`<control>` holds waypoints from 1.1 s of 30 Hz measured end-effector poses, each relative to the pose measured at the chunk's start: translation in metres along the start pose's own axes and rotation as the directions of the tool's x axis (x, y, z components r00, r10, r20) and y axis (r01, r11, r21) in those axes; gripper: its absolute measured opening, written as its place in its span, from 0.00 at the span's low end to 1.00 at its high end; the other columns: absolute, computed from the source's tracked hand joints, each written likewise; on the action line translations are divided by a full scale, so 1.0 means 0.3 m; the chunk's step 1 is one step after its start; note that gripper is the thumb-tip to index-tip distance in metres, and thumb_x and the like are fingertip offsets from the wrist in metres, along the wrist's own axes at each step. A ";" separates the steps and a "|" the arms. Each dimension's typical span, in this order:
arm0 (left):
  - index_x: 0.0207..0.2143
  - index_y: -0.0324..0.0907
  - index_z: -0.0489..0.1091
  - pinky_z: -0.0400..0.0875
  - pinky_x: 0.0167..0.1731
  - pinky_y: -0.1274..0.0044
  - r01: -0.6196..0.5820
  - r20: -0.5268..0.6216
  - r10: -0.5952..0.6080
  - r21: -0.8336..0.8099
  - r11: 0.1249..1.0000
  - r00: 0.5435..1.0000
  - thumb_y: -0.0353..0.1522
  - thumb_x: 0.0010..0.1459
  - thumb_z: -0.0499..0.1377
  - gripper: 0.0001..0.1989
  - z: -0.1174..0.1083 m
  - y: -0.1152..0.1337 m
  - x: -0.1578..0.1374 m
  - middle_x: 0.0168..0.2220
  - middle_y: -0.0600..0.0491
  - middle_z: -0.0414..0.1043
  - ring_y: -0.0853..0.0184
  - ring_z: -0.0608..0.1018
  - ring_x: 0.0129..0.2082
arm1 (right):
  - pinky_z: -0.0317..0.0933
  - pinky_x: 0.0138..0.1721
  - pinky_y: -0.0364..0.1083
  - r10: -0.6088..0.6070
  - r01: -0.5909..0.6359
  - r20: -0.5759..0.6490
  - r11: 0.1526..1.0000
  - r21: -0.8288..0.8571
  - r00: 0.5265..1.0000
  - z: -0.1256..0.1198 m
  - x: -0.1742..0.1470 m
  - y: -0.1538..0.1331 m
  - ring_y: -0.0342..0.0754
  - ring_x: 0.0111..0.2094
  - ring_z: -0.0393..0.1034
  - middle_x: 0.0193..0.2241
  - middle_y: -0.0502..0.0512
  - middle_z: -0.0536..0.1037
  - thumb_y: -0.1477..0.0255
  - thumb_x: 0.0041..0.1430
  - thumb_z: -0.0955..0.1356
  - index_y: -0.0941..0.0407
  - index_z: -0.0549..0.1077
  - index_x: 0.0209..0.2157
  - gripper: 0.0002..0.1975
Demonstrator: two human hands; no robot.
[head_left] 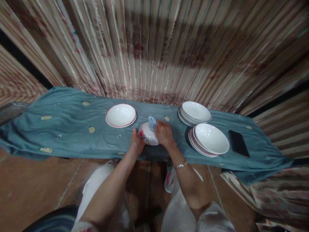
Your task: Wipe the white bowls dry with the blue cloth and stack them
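- The flowered bowl [146, 136] is the landmark: it is held at the near edge of the pineapple-print tablecloth [72, 125], its printed outer side showing; whether it touches the cloth beneath cannot be told.
- The left hand [138, 141] is closed around the left side of the flowered bowl, thumb up along its wall; its other fingers are mostly hidden.
- The right hand [165, 132] pinches a light-blue rag [152, 123] against the top of the flowered bowl.
- The step in hand looks like wiping; done well, it calls for a steady left grip while the rag turns with light, even pressure over the curved wall.
- The glaze looks slick, so turning the flowered bowl in small steps, and keeping it low over the tablecloth, would be safer.
- Left of the flowered bowl and beyond it sits a red-rimmed white dish [121, 115]; elbow room on that side is worth minding.
- Right of it stand a dark-rimmed dish stack [196, 111] and, nearer, a red-banded dish stack [211, 139], with a black smartphone [238, 143] farther right.
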State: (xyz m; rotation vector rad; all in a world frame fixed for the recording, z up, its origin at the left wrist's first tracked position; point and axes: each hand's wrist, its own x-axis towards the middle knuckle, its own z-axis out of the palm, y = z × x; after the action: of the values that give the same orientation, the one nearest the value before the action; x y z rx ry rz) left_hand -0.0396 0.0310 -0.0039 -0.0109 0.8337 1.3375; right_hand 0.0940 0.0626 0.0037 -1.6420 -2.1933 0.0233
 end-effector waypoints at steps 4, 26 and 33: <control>0.59 0.31 0.69 0.73 0.53 0.61 0.001 -0.015 0.000 0.020 1.000 1.000 0.45 0.70 0.39 0.33 0.019 0.003 -0.016 0.44 0.39 0.82 0.51 0.80 0.52 | 0.63 0.55 0.51 -0.041 0.042 -0.027 0.999 0.030 0.999 -0.004 -0.030 0.021 0.55 0.49 0.73 0.50 0.66 0.79 0.71 0.70 0.58 0.62 0.71 0.58 0.21; 0.58 0.29 0.70 0.73 0.52 0.65 0.000 0.061 -0.002 0.034 0.999 0.998 0.45 0.70 0.37 0.34 -0.028 -0.005 0.047 0.44 0.39 0.82 0.54 0.82 0.48 | 0.51 0.70 0.59 -0.148 0.187 -0.142 0.931 0.313 0.979 0.008 -0.128 0.010 0.57 0.68 0.56 0.65 0.65 0.66 0.69 0.69 0.60 0.60 0.76 0.52 0.19; 0.59 0.31 0.69 0.73 0.53 0.65 -0.003 0.096 0.000 0.027 1.000 0.995 0.45 0.71 0.37 0.34 -0.039 -0.009 0.059 0.45 0.39 0.81 0.54 0.82 0.48 | 0.48 0.70 0.59 -0.150 0.173 -0.102 0.941 0.290 0.983 0.019 -0.114 -0.018 0.56 0.70 0.52 0.67 0.65 0.63 0.68 0.69 0.61 0.60 0.74 0.56 0.20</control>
State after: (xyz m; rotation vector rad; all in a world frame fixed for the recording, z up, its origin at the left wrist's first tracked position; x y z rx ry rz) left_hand -0.0435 0.0397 -0.0230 0.0750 0.7706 1.3174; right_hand 0.0951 0.0308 -0.0107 -1.2746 -2.1360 0.2288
